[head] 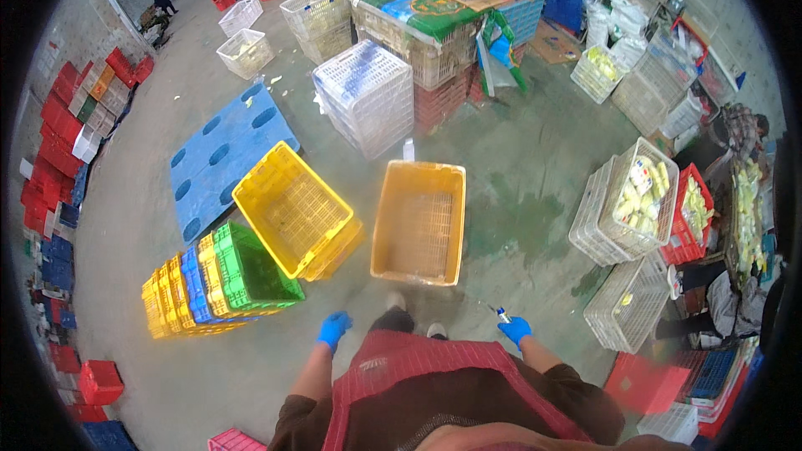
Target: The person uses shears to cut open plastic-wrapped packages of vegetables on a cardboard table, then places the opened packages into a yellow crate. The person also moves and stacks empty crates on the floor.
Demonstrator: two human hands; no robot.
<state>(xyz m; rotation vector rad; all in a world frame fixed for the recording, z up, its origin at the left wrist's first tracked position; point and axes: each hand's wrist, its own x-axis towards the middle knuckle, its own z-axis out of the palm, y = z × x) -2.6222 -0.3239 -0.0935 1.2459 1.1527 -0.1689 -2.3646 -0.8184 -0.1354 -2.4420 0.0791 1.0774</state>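
My left hand [335,328], in a blue glove, hangs over the floor with its fingers curled; nothing shows in it, though its palm is hidden. In my right hand [516,329], also gloved in blue, is a slim tool [503,316] with a blue and white handle and what looks like a thin blade. Before me on the floor stands an orange plastic crate [418,225] with nothing in it. To its left, a tilted yellow crate [291,207] rests on another orange-yellow one. A slanted row of nested crates, with a green crate [254,275] at its end, lies beyond my left hand.
A blue plastic pallet [229,150] lies ahead left. White crates [366,97] and a covered crate stack [416,19] stand ahead. At right, a white crate [642,194] holds pale vegetables, near a person in a checked top [742,128]. Red crates [59,156] line the left wall.
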